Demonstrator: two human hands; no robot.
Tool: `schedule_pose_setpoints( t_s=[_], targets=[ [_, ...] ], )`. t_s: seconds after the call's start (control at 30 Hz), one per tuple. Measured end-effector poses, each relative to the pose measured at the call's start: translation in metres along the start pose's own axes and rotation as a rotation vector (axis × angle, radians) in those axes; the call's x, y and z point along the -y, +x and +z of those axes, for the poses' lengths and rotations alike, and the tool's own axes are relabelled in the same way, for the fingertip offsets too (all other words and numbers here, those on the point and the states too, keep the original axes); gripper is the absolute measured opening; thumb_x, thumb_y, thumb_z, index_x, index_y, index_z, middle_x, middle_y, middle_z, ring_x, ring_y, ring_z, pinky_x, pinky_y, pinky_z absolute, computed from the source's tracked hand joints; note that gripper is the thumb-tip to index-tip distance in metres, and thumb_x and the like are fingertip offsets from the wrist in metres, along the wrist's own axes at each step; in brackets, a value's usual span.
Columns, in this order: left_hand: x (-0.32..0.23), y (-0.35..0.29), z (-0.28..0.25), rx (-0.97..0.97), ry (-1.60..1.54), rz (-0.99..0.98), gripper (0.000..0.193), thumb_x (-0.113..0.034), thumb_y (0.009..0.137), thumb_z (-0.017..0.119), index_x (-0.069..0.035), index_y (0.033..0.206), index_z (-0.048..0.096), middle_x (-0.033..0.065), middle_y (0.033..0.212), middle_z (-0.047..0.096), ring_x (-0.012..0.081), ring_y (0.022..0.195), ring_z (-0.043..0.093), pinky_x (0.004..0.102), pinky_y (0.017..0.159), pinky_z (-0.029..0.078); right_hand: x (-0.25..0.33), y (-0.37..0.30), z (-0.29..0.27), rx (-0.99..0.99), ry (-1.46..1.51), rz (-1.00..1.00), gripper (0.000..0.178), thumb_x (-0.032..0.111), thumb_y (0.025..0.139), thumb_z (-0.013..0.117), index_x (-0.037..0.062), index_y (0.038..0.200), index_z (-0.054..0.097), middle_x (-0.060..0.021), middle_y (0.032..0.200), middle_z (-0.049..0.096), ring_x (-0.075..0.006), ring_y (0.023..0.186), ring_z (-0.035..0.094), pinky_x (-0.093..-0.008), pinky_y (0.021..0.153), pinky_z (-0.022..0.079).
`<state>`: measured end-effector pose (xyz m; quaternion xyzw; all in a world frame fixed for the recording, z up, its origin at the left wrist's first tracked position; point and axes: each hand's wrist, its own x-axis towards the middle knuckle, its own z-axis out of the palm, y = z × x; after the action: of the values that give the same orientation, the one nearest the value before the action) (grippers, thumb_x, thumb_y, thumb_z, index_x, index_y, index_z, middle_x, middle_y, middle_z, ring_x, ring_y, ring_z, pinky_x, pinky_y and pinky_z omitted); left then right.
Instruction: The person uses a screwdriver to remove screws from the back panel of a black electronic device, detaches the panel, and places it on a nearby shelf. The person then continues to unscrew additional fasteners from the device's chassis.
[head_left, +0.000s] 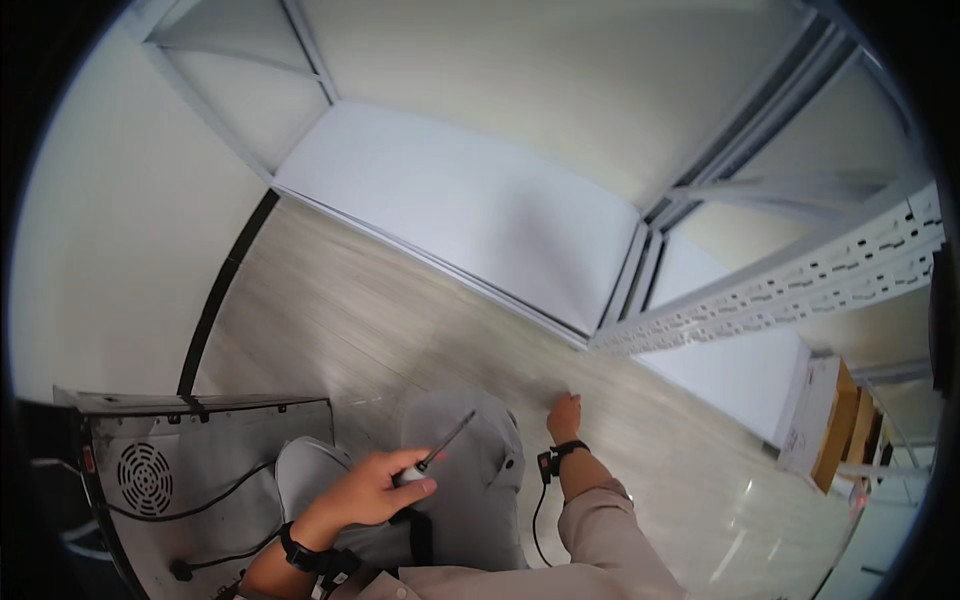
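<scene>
A screwdriver with a pale handle and a thin metal shaft is gripped in my left hand. Its tip points up and to the right, above my grey-clad leg. Low over the floor, right of that leg, is my right hand. Its fingers look curled closed, and what they hold, if anything, is hidden. Each wrist wears a black strap, and a thin cable hangs from the right one. Left of my left hand stands an open metal case with a round vent and black cables.
Ahead, a white low shelf panel sits in a grey metal frame. A perforated white upright slants across the right. Farther right, an open cardboard box stands beside another white shelf. The floor is pale wood-look boards.
</scene>
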<state>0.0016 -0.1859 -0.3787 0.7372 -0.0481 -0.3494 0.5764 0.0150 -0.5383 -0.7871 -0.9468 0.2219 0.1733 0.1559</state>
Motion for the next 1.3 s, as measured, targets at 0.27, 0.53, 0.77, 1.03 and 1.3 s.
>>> schedule_pose_setpoints(
  t_s=[0.27, 0.53, 0.77, 1.03, 1.3],
  targets=[
    [-0.001, -0.007, 0.005, 0.060, 0.036, 0.025, 0.039, -0.010, 0.092, 0.065, -0.008, 0.130, 0.058, -0.0058, 0.072, 0.057, 0.0025, 0.057, 0.050, 0.0202, 0.052, 0.040, -0.009, -0.012, 0.024, 0.033, 0.142, 0.016, 0.018, 0.009, 0.082, 0.062, 0.0024, 0.099, 0.061, -0.0216, 0.112, 0.059, -0.0404, 0.099, 0.062, -0.0457, 0.082, 0.053],
    [-0.033, -0.019, 0.012, 0.164, 0.108, -0.130, 0.041, -0.015, 0.091, 0.064, -0.009, 0.131, 0.056, -0.0005, 0.072, 0.058, 0.0051, 0.062, 0.054, 0.0230, 0.056, 0.042, 0.000, -0.100, -0.041, -0.029, 0.326, -0.058, 0.014, 0.007, 0.079, 0.062, 0.0038, 0.092, 0.061, -0.0205, 0.096, 0.059, -0.0384, 0.090, 0.059, -0.0459, 0.078, 0.051],
    [-0.024, -0.001, 0.029, 0.100, 0.315, -0.024, 0.050, -0.022, 0.091, 0.061, -0.009, 0.138, 0.048, 0.0219, 0.113, 0.063, 0.0348, 0.103, 0.062, 0.0395, 0.086, 0.048, -0.018, -0.081, -0.046, -0.097, 0.330, 0.013, 0.018, 0.004, 0.079, 0.057, 0.0032, 0.097, 0.060, -0.0216, 0.101, 0.057, -0.0396, 0.092, 0.058, -0.0448, 0.080, 0.049],
    [0.011, 0.053, 0.028, 0.077, 0.287, -0.028, 0.048, -0.021, 0.094, 0.055, -0.004, 0.138, 0.046, 0.0209, 0.129, 0.057, 0.0356, 0.118, 0.056, 0.0377, 0.097, 0.044, -0.025, -0.057, -0.025, -0.129, 0.362, -0.039, 0.025, 0.005, 0.079, 0.065, 0.0040, 0.104, 0.058, -0.0182, 0.105, 0.056, -0.0371, 0.095, 0.058, -0.0444, 0.082, 0.050],
    [-0.004, 0.094, 0.033, 0.087, 0.583, 0.253, 0.044, -0.016, 0.094, 0.055, -0.007, 0.137, 0.048, 0.0183, 0.122, 0.060, 0.0350, 0.108, 0.059, 0.0397, 0.091, 0.047, -0.035, -0.043, 0.010, -0.247, 0.381, 0.036, 0.025, 0.008, 0.083, 0.063, 0.0044, 0.107, 0.058, -0.0183, 0.109, 0.055, -0.0381, 0.096, 0.059, -0.0458, 0.082, 0.050]
  ],
)
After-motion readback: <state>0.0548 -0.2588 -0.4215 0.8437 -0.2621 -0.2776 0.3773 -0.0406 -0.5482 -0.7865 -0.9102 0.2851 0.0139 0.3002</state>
